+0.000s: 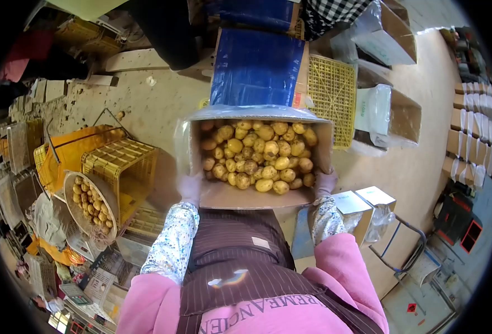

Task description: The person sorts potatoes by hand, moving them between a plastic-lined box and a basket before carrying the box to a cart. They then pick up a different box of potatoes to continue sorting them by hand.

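Observation:
I hold a cardboard box point(240, 196) lined with clear plastic and filled with several small yellow potatoes point(257, 156), carried in front of my chest. My left hand point(190, 188), in a pale glove, grips the box's left near corner. My right hand point(325, 183), gloved too, grips its right near corner. Patterned sleeve covers reach down both forearms. I wear a striped brown apron over a pink top.
A round basket of potatoes point(90, 203) rests on a yellow crate point(126, 170) at the left. A blue-lined box point(257, 67) and a yellow crate panel point(330, 97) lie ahead. Plastic-lined open boxes point(391, 114) stand at the right, small boxes point(363, 206) beside my right arm.

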The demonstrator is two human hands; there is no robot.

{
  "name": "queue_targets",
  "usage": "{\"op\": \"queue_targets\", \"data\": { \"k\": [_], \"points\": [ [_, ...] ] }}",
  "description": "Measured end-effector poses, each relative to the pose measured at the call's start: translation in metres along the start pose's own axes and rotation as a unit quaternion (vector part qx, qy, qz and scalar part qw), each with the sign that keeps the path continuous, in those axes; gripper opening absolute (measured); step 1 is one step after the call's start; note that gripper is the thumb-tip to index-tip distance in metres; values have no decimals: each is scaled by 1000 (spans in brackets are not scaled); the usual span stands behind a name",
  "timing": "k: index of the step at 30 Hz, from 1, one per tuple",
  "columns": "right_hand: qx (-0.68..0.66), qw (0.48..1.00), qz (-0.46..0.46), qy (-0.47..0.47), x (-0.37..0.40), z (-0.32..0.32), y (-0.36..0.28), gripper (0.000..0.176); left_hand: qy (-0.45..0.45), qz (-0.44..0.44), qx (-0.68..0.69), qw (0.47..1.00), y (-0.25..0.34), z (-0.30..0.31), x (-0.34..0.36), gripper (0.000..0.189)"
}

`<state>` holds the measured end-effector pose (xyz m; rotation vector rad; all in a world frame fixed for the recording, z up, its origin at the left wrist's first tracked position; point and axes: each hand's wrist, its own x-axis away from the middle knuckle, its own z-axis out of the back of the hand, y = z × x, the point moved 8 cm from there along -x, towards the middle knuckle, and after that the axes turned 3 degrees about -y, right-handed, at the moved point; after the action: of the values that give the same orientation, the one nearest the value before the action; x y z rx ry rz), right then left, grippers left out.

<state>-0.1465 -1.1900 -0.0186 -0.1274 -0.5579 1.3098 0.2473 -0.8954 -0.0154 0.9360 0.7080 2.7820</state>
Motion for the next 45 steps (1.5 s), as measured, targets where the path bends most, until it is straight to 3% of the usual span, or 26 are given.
{"op": "queue_targets", "data": {
  "k": [3,8,12,14,19,21,23,25,27,28,31,32,35,36,39,41,42,44,45],
  "points": [
    [-4,1000,6,-8,5,7,-19,33,32,7,50,998,16,5,7,30],
    [13,1000,8,-22,6,8,-21,34,26,94,-47,994,27,12,16,40],
    [-9,999,23,-32,13,15,-40,35,58,51,-60,995,28,17,16,42],
    [-7,999,32,-42,19,21,-55,35,-25,46,-41,998,28,12,14,43],
    [10,992,88,-93,17,19,-54,35,-94,61,40,993,9,5,22,40],
    [23,989,111,-100,22,20,-70,36,-90,91,85,988,-20,-11,29,39],
    [1,981,151,-122,-1,3,-54,35,-18,45,100,994,-48,-11,46,31],
    [-16,971,188,-149,0,-8,-63,34,-34,103,165,980,-72,4,77,29],
    [-96,950,111,-276,32,-16,-76,38,-16,134,222,966,-107,21,109,29],
    [-44,948,145,-279,50,-18,-86,38,10,140,252,958,-130,27,124,30],
    [32,924,202,-323,129,-34,-110,36,96,208,212,950,-239,32,178,28],
    [-12,907,241,-345,151,-49,-110,33,112,222,220,943,-268,42,203,28],
    [70,876,325,-350,238,-71,-120,30,167,231,256,924,-343,86,268,25],
    [46,859,361,-360,256,-88,-114,29,173,273,300,897,-366,108,291,22],
    [94,827,313,-457,413,-114,-140,30,141,362,409,826,-464,151,347,19],
    [166,773,440,-426,468,-146,-145,26,143,401,428,797,-521,177,382,19],
    [171,762,430,-453,501,-133,-166,25,115,437,428,783,-516,192,405,33],
    [187,754,408,-480,567,-134,-172,25,109,456,467,750,-557,197,426,34],
    [257,692,510,-443,591,-158,-184,25,113,454,495,732,-581,197,419,35]
  ]
}}
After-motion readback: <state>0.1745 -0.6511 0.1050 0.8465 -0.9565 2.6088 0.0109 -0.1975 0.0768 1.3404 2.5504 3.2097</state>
